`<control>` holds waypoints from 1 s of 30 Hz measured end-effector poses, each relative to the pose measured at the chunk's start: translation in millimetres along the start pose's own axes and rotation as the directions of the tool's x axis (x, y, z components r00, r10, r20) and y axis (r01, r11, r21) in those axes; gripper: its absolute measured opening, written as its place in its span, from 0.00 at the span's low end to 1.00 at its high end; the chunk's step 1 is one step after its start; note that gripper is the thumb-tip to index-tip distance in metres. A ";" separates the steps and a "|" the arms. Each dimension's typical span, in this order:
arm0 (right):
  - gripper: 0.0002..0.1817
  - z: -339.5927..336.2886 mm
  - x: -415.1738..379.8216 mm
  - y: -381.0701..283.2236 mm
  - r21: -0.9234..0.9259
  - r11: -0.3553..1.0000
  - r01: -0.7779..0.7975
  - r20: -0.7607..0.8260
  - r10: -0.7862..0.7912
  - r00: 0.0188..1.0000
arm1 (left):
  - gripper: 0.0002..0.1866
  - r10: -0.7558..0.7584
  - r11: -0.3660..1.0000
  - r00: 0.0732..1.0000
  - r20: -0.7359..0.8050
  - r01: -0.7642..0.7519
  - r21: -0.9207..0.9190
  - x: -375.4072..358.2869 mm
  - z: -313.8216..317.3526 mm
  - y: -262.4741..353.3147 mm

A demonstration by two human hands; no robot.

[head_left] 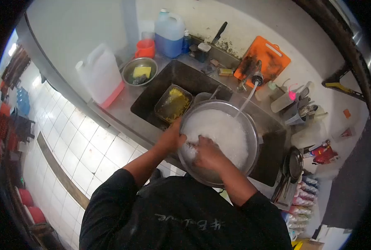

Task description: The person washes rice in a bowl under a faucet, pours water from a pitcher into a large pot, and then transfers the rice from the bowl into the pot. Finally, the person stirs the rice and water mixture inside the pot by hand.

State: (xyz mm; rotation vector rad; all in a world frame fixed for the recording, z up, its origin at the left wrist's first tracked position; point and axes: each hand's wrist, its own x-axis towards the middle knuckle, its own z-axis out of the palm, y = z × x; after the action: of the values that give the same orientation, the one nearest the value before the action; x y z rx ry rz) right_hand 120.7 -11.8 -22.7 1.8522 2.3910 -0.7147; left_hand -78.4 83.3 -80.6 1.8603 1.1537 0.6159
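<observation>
A large metal bowl (255, 137) full of white foam (223, 125) rests tilted over the sink. My left hand (173, 136) grips its left rim, thumb over the edge. Inside the bowl, my right hand (207, 153) presses against the near left wall, fingers curled; something greyish shows by the fingertips, too hidden to name. Water runs from the faucet (257, 78) into the foam. Just beyond my left hand, a rectangular pan (168, 109) with yellow residue lies in the left basin, beside a small pot (203, 97) with a handle.
Behind the sink (146, 100) stand a jug of blue liquid (169, 35), a red cup (145, 49) and a bowl (129, 66) with a yellow sponge (142, 71). A jug of pink liquid (100, 77) is at left. An orange cutting board (273, 54) leans on the wall; frying pans (294, 162) stand right.
</observation>
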 end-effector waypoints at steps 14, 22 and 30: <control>0.14 72.7 91.7 47.3 0.169 0.858 -0.484 -0.135 0.507 0.851 | 0.43 0.052 0.998 0.998 0.037 -0.054 0.029 -1.0 -15.1 10.2; 0.19 9.8 52.6 23.9 0.418 0.733 -0.536 -0.114 0.628 0.770 | 0.43 0.047 0.998 0.997 0.064 -0.044 -0.047 2.2 -17.9 9.9; 0.68 13.6 -33.3 36.6 0.035 0.577 -0.816 -0.030 0.817 0.576 | 0.43 0.159 0.987 0.987 0.017 -0.158 -0.013 6.9 0.0 -12.6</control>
State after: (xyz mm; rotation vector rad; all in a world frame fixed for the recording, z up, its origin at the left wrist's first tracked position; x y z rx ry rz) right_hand 160.8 -40.4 -37.1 2.6259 1.2036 -0.5631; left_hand -81.3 92.3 -91.5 1.9564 0.9943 0.6912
